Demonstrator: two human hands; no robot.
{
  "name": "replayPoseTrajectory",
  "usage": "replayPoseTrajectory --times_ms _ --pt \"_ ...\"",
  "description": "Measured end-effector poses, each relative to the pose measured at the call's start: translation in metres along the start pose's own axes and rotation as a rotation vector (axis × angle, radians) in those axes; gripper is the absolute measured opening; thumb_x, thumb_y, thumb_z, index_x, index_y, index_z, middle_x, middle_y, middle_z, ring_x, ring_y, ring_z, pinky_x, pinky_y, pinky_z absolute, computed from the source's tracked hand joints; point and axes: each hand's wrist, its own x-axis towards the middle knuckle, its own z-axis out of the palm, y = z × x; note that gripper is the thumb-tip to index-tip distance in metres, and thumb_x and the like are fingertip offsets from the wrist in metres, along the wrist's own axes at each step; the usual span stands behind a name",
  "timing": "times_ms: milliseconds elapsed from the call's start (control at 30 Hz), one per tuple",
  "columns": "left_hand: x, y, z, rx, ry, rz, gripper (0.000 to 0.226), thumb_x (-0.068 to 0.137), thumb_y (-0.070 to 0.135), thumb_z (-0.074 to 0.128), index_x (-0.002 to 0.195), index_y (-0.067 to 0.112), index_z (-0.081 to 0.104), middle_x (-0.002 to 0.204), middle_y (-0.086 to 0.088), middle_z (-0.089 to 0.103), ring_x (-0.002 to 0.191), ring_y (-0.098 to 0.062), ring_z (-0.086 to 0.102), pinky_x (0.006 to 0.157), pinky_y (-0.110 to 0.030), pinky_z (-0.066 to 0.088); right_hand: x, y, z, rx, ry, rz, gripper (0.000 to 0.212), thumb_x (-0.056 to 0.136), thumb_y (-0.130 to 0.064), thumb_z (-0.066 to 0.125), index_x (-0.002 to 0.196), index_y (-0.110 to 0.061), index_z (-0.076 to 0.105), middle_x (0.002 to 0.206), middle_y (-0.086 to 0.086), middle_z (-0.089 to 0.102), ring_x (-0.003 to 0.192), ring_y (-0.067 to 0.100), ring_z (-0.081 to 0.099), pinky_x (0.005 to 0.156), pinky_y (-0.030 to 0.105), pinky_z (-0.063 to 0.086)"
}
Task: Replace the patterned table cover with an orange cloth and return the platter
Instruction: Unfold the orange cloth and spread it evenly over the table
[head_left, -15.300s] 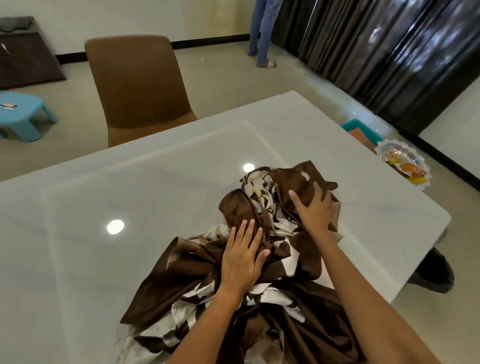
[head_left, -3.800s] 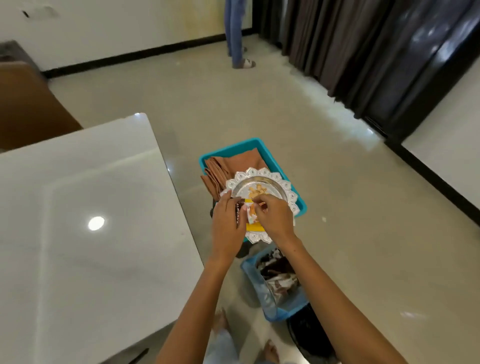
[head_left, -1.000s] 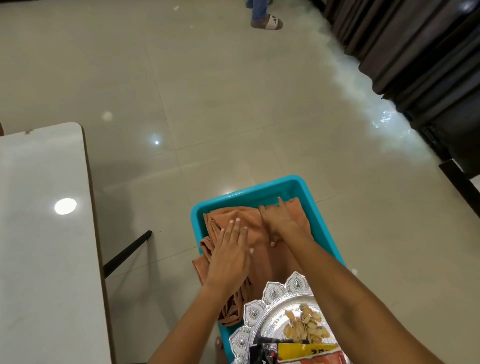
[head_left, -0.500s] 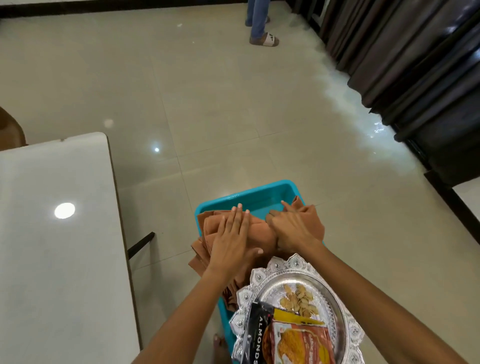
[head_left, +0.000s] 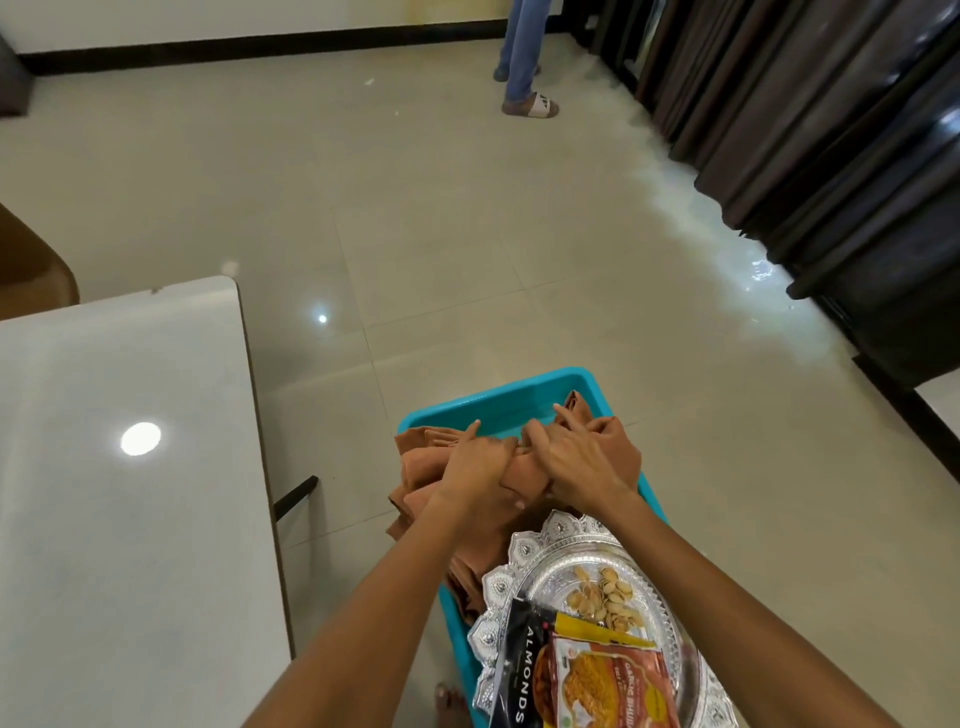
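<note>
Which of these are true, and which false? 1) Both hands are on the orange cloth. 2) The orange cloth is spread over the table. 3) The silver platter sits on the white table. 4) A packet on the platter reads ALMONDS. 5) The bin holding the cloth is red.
1) True: the left hand and right hand grip the orange cloth.
2) False: it is bunched in the bin, off the table.
3) False: the silver platter sits over the bin's near end.
4) True: see the almonds packet.
5) False: the bin is turquoise.
</note>
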Motion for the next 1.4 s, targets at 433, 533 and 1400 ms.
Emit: replayPoseTrajectory --times_ms 433,533,1400 --pt "0.003 0.002 0.005 -0.187 0.226 -0.108 0.052 0.083 0.037 0.061 0.13 0.017 0.048 0.112 -0.008 0.065 0.098 -0.027 0.061 0.079 -0.034 0.042 -0.002 0.008 -0.001 0.018 0.12 0.072 0.054 0.075 -0.014 0.052 0.129 -0.005 0.052 0.13 0.014 0.057 0.129 0.028 0.046 0.114 0.043 0.015" --pt "0.001 -0.004 0.003 -0.287 0.276 -0.134 0.045 0.082 0.037 0.064 0.121 0.017 0.055 0.105 -0.007 0.067 0.092 -0.028 0.062 0.072 -0.032 0.038 -0.008 0.004 0.003 0.016 0.208 0.15 0.058 0.082 -0.015 0.036 0.14 -0.009 0.039 0.15 0.008 0.036 0.14 0.021 0.027 0.117 0.039 0.008" --pt "-0.119 -0.005 -0.122 -0.869 0.738 -0.373 0.061 0.076 0.05 0.068 0.123 0.02 0.044 0.108 0.004 0.06 0.095 -0.016 0.059 0.084 -0.029 0.047 0.028 -0.076 -0.119 0.204 0.545 0.156 0.054 0.101 -0.047 0.016 0.148 -0.023 0.024 0.157 0.014 0.007 0.146 0.024 -0.002 0.116 0.043 0.002"
